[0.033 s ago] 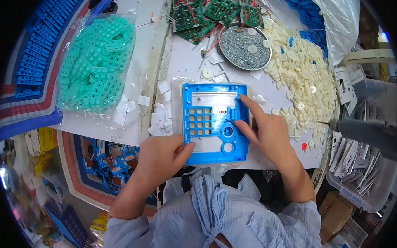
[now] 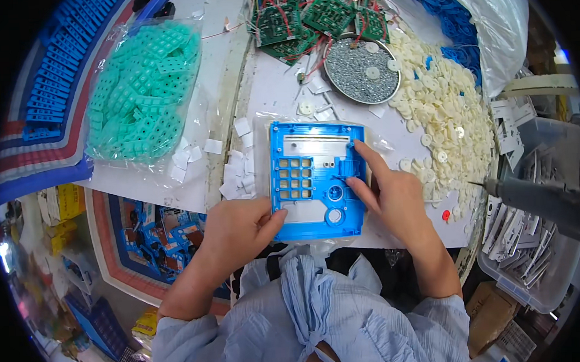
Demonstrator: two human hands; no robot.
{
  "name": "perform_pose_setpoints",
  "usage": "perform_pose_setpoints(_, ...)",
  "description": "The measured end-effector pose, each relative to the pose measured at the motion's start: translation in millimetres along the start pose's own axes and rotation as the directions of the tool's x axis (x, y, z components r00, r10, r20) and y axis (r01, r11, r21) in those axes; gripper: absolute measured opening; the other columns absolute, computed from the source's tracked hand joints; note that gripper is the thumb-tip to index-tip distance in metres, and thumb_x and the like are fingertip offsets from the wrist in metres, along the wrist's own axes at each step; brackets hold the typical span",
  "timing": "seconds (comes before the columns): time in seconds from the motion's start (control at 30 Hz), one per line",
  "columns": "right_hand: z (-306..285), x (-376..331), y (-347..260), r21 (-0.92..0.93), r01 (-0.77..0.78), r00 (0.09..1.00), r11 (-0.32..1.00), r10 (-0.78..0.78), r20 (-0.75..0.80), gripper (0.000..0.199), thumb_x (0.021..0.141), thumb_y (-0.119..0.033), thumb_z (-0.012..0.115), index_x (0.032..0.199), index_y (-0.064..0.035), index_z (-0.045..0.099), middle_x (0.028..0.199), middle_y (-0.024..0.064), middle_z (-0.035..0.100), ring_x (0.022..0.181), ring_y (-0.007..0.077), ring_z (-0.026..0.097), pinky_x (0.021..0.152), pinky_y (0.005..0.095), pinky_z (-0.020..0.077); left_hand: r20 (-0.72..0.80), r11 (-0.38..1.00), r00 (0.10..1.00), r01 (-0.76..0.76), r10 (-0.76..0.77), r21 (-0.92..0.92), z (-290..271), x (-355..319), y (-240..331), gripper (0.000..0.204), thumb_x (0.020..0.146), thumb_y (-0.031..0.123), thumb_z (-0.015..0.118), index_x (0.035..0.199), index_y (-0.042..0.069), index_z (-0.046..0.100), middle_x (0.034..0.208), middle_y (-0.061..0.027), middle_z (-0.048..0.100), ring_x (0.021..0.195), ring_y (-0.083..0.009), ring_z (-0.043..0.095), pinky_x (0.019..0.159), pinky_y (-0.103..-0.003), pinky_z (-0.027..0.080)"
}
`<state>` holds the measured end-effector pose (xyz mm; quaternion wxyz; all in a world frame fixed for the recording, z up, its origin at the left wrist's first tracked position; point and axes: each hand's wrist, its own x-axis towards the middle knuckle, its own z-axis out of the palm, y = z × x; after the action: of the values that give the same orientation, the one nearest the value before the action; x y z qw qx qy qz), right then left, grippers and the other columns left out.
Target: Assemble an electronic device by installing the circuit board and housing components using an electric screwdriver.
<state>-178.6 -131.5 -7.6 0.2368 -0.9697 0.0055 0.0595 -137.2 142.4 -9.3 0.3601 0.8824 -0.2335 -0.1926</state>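
A blue plastic casing [image 2: 299, 226] lies in front of me, its inner side up. It has a grid of square keypad holes, two round openings and pale windows. My left hand [image 2: 239, 232] grips its lower left edge, thumb on the rim and the other fingers curled. With my right hand [image 2: 396, 193] I hold the right side: the index finger reaches the upper right edge, and the thumb presses near a small raised compartment inside. The fingers under the casing are hidden. Clear plastic wrap and a pale layer show beneath it.
Left on the table lies a bag of turquoise keypads [image 2: 143, 90]. Beyond the casing are circuit boards [image 2: 329, 14], a bowl of small screws [image 2: 356, 73] and a heap of cream discs [image 2: 450, 111]. An electric screwdriver [image 2: 533, 204] juts in at right, above a clear bin [image 2: 524, 288].
The whole view has shifted slightly. Both hands keep the same grip on the casing, and nothing else has visibly moved.
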Motion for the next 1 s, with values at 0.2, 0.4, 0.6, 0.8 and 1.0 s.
perform_pose_setpoints(0.2, -5, 3, 0, 0.062, -0.05, 0.997, 0.997, 0.046, 0.065, 0.06, 0.092, -0.038, 0.07, 0.144, -0.0134, 0.053, 0.065, 0.0111, 0.067, 0.056, 0.0311, 0.066, 0.055, 0.0409, 0.0511, -0.166, 0.976, 0.969, -0.161, 0.184, 0.144, 1, 11, 5, 0.026, 0.083, 0.024, 0.077, 0.096, 0.005, 0.065, 0.099, -0.0161, 0.065, 0.088, -0.0288, 0.063, 0.074, -0.04, 0.049)
perform_pose_setpoints(0.4, -1, -1, 7, -0.002, 0.0, 0.998, 1.0, 0.0, 0.06, 0.063, 0.092, -0.037, 0.071, 0.146, -0.0124, 0.051, 0.066, 0.0107, 0.067, 0.056, 0.0298, 0.066, 0.054, 0.0394, 0.0507, 0.077, 0.807, 0.902, -0.417, 0.426, 0.418, 3, 15, 10, 0.054, 0.078, 0.027, 0.08, 0.127, 0.008, 0.064, 0.135, -0.0128, 0.059, 0.127, -0.032, 0.053, 0.11, -0.056, 0.032)
perform_pose_setpoints(0.6, -45, -20, 1, 0.229, 0.103, 0.991, 0.968, -0.08, -0.107, 0.05, 0.093, -0.03, 0.071, 0.134, -0.0028, 0.061, 0.063, 0.008, 0.062, 0.053, 0.0223, 0.062, 0.053, 0.0362, 0.0483, 0.178, 0.819, 0.898, -0.44, 0.402, 0.368, -17, 31, 29, 0.041, 0.078, 0.026, 0.078, 0.114, 0.008, 0.068, 0.128, -0.0132, 0.061, 0.124, -0.0286, 0.054, 0.106, -0.055, 0.034)
perform_pose_setpoints(0.8, -139, -30, 51, -0.01, 0.662, 0.1, 0.749, -0.102, -0.99, 0.049, 0.094, -0.026, 0.058, 0.129, 0.0072, 0.051, 0.104, 0.0208, 0.065, 0.093, 0.0309, 0.063, 0.089, 0.0472, 0.0537, 0.071, 0.796, 0.836, -0.541, 0.544, 0.271, -16, 162, 39, 0.016, 0.082, 0.021, 0.073, 0.092, 0.01, 0.069, 0.094, -0.0095, 0.065, 0.095, -0.0313, 0.063, 0.083, -0.045, 0.048)
perform_pose_setpoints(1.0, -124, 42, 40, 0.623, 0.616, 0.767, 0.481, -0.185, -0.615, 0.064, 0.094, -0.032, 0.065, 0.143, 0.0051, 0.046, 0.095, 0.012, 0.059, 0.092, 0.0239, 0.054, 0.088, 0.042, 0.0432, 0.214, 0.565, 0.802, -0.555, 0.557, 0.61, 25, 268, 46, 0.009, 0.084, 0.021, 0.069, 0.084, 0.012, 0.07, 0.09, -0.0059, 0.067, 0.09, -0.0251, 0.065, 0.085, -0.046, 0.043)
